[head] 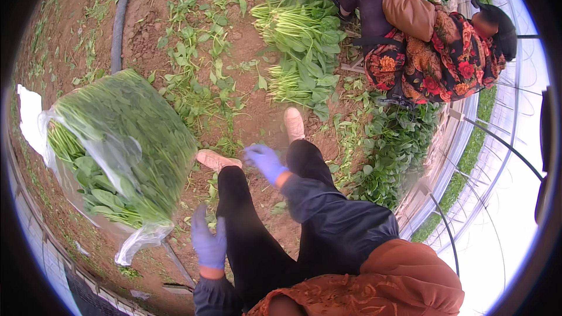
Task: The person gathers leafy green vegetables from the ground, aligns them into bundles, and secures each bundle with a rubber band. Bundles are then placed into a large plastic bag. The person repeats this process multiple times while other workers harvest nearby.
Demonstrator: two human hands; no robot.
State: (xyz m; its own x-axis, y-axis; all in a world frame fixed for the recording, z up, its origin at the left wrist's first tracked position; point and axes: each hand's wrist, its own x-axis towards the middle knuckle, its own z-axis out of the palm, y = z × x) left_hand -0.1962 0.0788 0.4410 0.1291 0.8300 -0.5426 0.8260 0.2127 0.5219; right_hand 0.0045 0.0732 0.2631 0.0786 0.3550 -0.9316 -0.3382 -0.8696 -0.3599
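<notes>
My left hand [209, 239], in a purple glove, is raised at the lower left beside my leg, with its fingers apart and nothing in them. My right hand [264, 161], gloved the same way, hangs between my two shoes; its fingers are blurred and no object shows in them. To the left stands a large clear plastic bag [123, 153] packed with leafy greens that look like spinach, its near side showing stems and leaves. Ahead on the soil lie piled bundles of the same greens [303, 30], their pale stems pointing left.
A person [439, 52] in a floral top sits on a low seat at the upper right, holding greens. Growing plants [390, 153] line the right side by the greenhouse wall. A grey hose [121, 22] crosses the upper left soil. Loose leaves [206, 83] litter the ground.
</notes>
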